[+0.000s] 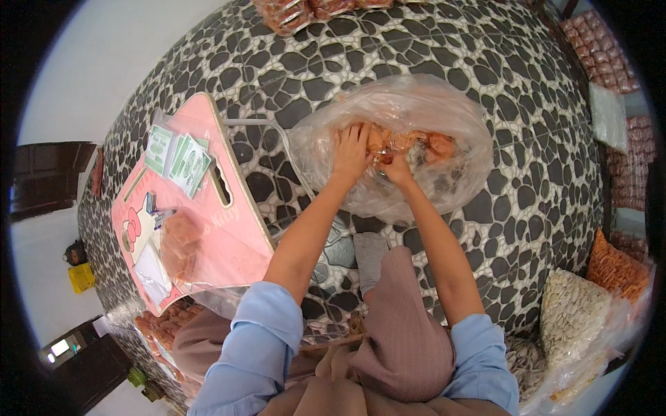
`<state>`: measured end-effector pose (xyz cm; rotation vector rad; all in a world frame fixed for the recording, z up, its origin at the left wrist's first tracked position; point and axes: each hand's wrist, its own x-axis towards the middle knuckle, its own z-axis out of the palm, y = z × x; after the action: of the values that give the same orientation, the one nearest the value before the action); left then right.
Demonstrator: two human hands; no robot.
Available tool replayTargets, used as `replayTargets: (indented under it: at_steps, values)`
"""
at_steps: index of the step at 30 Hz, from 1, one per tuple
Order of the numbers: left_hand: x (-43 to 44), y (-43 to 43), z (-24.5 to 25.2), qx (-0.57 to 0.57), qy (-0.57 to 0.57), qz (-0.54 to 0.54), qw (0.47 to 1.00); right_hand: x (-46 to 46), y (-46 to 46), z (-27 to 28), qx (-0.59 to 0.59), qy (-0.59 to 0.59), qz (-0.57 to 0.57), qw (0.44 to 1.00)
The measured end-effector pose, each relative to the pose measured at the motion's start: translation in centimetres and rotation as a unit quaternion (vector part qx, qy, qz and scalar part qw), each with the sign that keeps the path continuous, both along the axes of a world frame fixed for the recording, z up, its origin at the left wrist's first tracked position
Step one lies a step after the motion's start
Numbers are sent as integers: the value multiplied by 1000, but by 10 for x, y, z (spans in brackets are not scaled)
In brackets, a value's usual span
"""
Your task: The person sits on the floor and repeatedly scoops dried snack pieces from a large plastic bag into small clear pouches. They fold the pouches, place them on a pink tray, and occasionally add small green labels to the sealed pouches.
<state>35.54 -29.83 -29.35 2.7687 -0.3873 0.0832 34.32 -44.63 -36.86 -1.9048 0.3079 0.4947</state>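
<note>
A large clear plastic bag (463, 182) lies wide open on the floor in front of me, with small packets of orange snack food (439, 147) inside. My left hand (354, 148) rests in the bag's mouth, its fingers spread over a packet on the left side. Close beside it, my right hand (394, 165) has its fingertips pinched on clear film of a packet; the exact grip is partly hidden. To the left stands a low pink folding table (234, 249) holding green-and-white printed labels (190, 166), a small stapler (164, 217) and a filled clear packet of brownish food (180, 244).
White table legs (289, 151) reach towards the bag. Packed snack bundles (286, 13) lie at the far edge, with more stacked along the right (598, 49). Large bags of pale chips (572, 307) and orange sticks (616, 265) stand at the lower right. My foot (370, 260) is near the bag.
</note>
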Motion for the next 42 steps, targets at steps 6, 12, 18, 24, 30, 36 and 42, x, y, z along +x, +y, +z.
replayTargets:
  at_steps: [6, 12, 18, 24, 30, 36, 42]
  values:
    - [-8, 5, 7, -137, 10, 57, 989, -7, -10, 32, 146, 84, -52, 984]
    - [-33, -2, 49, -357, 14, 107, 928, -26, -33, 123, 232, -30, -125, 964]
    - [-78, -1, 149, -674, 131, 114, 718, -42, -46, 254, 164, -128, -41, 977]
    - [-137, 35, 258, -755, 134, 114, 632, -89, 12, 372, 262, -160, 11, 952]
    - [-197, 100, 303, -670, 93, 135, 725, -140, 91, 412, 285, -198, 134, 928]
    - [-244, 157, 309, -773, 85, 104, 619, -170, 151, 407, 319, -198, 122, 919]
    - [-270, 194, 302, -856, 90, 115, 496, -174, 173, 408, 466, -120, 36, 876]
